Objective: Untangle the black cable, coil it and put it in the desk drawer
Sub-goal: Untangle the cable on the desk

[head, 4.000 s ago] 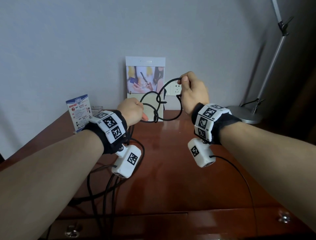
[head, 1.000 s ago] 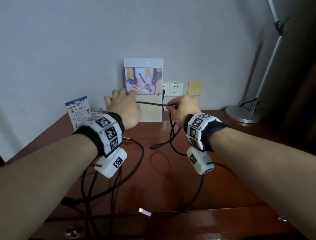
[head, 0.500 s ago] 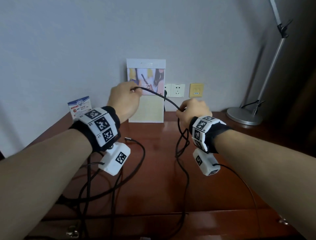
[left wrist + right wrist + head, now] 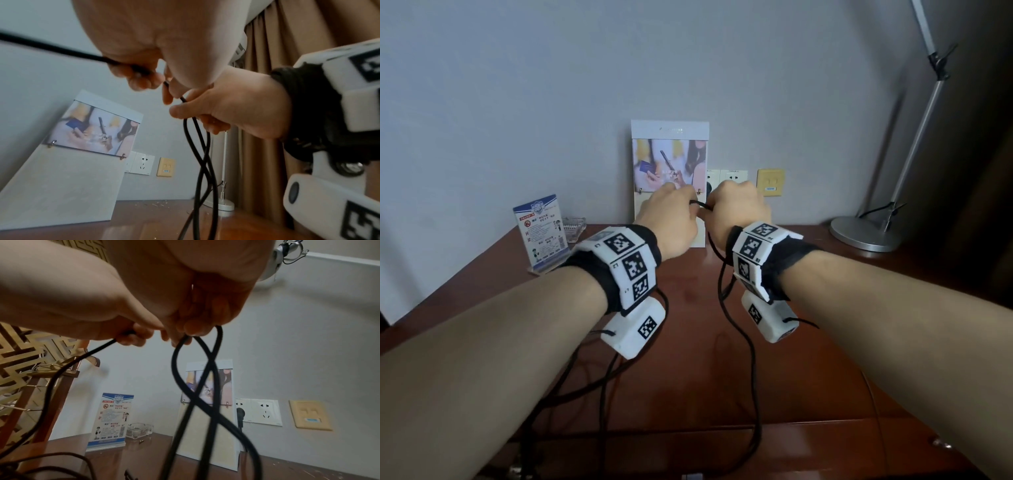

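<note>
The black cable (image 4: 723, 294) is held up over the back of the brown desk (image 4: 688, 383) by both hands, which nearly touch. My left hand (image 4: 667, 219) pinches one stretch of it (image 4: 131, 68). My right hand (image 4: 739, 212) grips a short hanging loop whose strands cross below the fingers (image 4: 207, 363). From there the cable drops to the desk and runs over the front edge (image 4: 756, 428). The drawer front (image 4: 688, 452) under the desk edge looks closed. The cable's ends are hidden.
A picture board (image 4: 669, 164) leans on the wall behind the hands, with wall sockets (image 4: 732, 178) to its right. A card stand (image 4: 542, 233) and a glass ashtray (image 4: 575, 224) sit at back left, a lamp base (image 4: 866, 234) at back right. Thin wrist-camera leads (image 4: 602, 394) lie at front left.
My left hand has moved right and down until it meets the right hand, shortening the cable stretch between them. Four seconds ago the cable hung as a knotted tangle between the raised hands.
</note>
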